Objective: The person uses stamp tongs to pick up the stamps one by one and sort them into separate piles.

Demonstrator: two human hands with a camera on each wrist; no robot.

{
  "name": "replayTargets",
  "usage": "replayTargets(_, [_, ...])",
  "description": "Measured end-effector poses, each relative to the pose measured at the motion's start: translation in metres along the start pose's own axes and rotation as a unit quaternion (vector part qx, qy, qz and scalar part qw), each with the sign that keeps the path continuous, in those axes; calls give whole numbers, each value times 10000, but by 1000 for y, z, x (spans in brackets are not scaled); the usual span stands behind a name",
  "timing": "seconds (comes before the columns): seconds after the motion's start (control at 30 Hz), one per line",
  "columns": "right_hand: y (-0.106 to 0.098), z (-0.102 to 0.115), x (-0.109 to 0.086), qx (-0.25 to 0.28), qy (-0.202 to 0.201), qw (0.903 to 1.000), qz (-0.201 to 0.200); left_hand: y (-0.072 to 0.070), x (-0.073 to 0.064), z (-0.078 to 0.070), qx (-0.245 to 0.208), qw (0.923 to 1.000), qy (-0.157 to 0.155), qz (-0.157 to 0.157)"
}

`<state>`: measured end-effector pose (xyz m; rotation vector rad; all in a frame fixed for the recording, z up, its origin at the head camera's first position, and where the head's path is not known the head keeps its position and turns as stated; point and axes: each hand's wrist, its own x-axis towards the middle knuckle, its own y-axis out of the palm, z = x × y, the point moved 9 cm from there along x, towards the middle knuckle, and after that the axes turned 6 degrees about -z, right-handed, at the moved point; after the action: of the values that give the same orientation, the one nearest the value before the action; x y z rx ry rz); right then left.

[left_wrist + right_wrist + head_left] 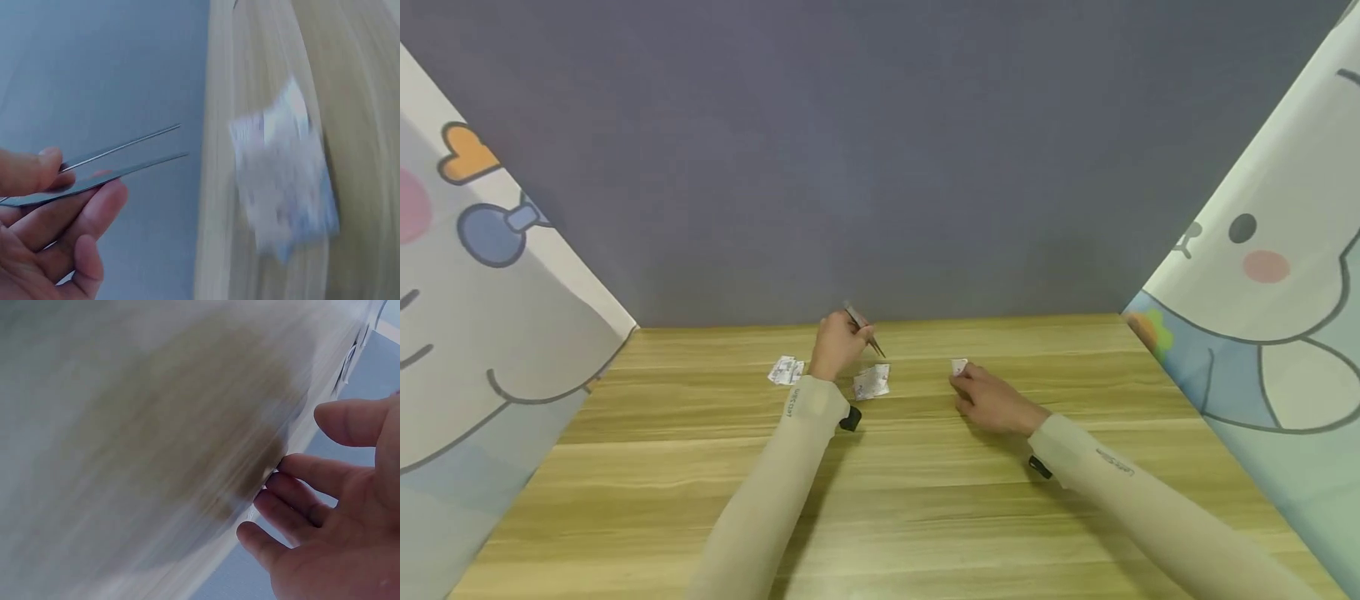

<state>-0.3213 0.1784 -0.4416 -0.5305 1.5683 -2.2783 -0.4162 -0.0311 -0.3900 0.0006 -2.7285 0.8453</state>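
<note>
I have the left hand (838, 342) near the table's far edge, thumb and fingers pinching a pair of tweezers (156, 162). The two tips stand apart with nothing between them, angled toward the right and the near edge. Just beyond them, on the near side and apart from the tips, I see a loose pile of packets (872, 382). A smaller stack (786, 370) lies on the other side of that hand, toward the table's left edge.

The right hand (992, 400) rests its fingertips at the table (925, 517), fingers loosely bent and thumb held clear of them. A single packet (959, 365) sticks out past its fingertips toward the far edge, partly covered; I cannot tell how firmly they press it. Farther out, a dark wall (865, 167) stands behind the far edge.
</note>
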Motion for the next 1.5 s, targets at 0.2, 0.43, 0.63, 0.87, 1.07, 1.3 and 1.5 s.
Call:
replayTargets(0.2, [-2, -6, -3, 60, 88, 9999, -39, -8, -5, 22, -19, 9989, -246, 405])
replayTargets(0.43, [-5, -13, 2, 320, 354, 9988, 75, -10, -8, 33, 4, 9980, -271, 572])
replayTargets(0.63, [-2, -13, 3, 292, 383, 9987, 179, -8, -9, 35, -16, 9975, -278, 651])
replayTargets(0.87, [-2, -9, 4, 302, 298, 9990, 160, -5, -8, 33, -149, 9975, -247, 640])
replayTargets(1.07, [-1, -7, 6, 243, 233, 9994, 114, -4, -7, 34, -33, 9979, -246, 602])
replayTargets(1.3, [1, -3, 7, 199, 132, 9996, 128, -3, -8, 38, -61, 9968, -404, 692])
replayTargets(1.5, [0, -3, 7, 187, 135, 9996, 133, -2, -7, 36, 10, 9970, -354, 690])
